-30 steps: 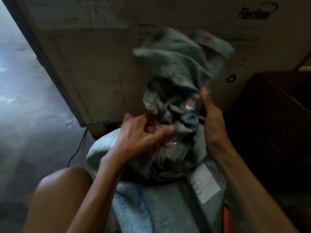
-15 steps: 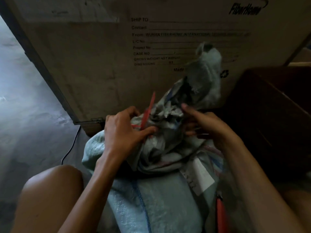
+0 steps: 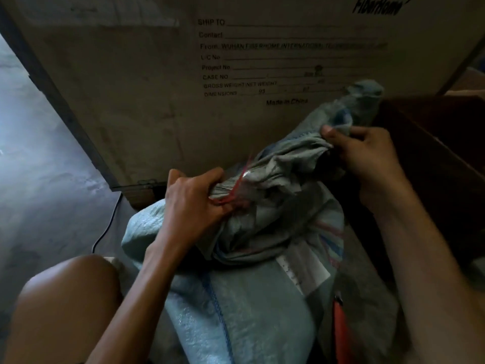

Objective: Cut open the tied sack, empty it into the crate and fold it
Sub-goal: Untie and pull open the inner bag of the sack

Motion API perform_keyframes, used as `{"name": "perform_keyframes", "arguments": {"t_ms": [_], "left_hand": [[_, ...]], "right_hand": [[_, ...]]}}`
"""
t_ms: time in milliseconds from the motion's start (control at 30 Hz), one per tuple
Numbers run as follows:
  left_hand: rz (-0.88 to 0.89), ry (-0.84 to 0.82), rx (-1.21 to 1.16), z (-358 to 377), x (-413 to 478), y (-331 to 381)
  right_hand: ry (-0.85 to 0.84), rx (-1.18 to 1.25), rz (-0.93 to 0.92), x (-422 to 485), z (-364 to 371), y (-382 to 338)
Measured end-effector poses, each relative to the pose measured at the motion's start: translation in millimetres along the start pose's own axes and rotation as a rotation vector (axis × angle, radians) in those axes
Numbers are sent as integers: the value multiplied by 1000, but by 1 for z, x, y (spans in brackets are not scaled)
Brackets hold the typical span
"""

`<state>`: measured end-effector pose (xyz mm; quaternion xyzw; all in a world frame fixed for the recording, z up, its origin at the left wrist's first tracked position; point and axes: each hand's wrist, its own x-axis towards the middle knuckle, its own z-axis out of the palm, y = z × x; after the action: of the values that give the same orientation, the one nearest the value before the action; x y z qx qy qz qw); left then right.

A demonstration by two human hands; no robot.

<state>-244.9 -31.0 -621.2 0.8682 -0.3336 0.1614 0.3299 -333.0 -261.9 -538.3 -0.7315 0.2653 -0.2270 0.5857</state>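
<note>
A pale blue-grey woven sack (image 3: 249,306) stands between my knees, with a white label (image 3: 304,269) on its side. Its gathered neck is bound by a red tie (image 3: 236,190). My left hand (image 3: 194,203) grips the neck right at the tie, fingers closed on the fabric and the red strands. My right hand (image 3: 367,153) pinches the loose top flap of the sack (image 3: 359,103) and holds it out to the right. A red-handled tool (image 3: 339,327) lies at the sack's lower right, untouched. The dark crate (image 3: 433,158) sits on the right.
A large printed cardboard box (image 3: 183,88) fills the space straight ahead, close behind the sack. Grey concrete floor (image 3: 34,179) lies to the left, with a thin black cable (image 3: 107,227) running across it. My bare left knee (image 3: 65,298) is at the lower left.
The sack's top flap has been pulled down and over to the right by my right hand. My left hand has closed tighter on the tied neck, and the red tie end has dropped.
</note>
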Motion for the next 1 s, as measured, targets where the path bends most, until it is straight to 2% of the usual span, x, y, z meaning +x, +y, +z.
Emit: {"name": "perform_keyframes", "arguments": {"t_ms": [167,233,300,367,467,600,733,800,900,933,1000], "left_hand": [[154,-39,-18,-5,-2,-11],[98,-52,-27,-6,-1,-14],[-39,-44,-27,-5,0,-15],[-225,-28,-86,-5,1,-10],[-503,5,-297,-3,4,-6],[-690,76,-853,8,9,-10],[-964,135,-1266,15,9,-10],[-1081,116,-1414,14,11,-16],[-1155,-30,-1692,6,13,-12],[-1146,-99,-1709,4,12,-9],[-1113,-196,-1548,9,11,-1]], "right_hand": [[86,250,268,6,-11,9],[118,330,312,9,-7,15],[61,399,287,10,3,20],[-24,423,193,6,15,21],[19,314,-113,-5,32,19],[-27,215,-421,-24,48,20],[-70,-42,-585,-32,55,25],[-92,-181,-483,-31,63,36],[-152,-342,-226,-21,73,59],[-188,-283,-140,-18,75,64],[-263,-2,75,-18,77,66]]}}
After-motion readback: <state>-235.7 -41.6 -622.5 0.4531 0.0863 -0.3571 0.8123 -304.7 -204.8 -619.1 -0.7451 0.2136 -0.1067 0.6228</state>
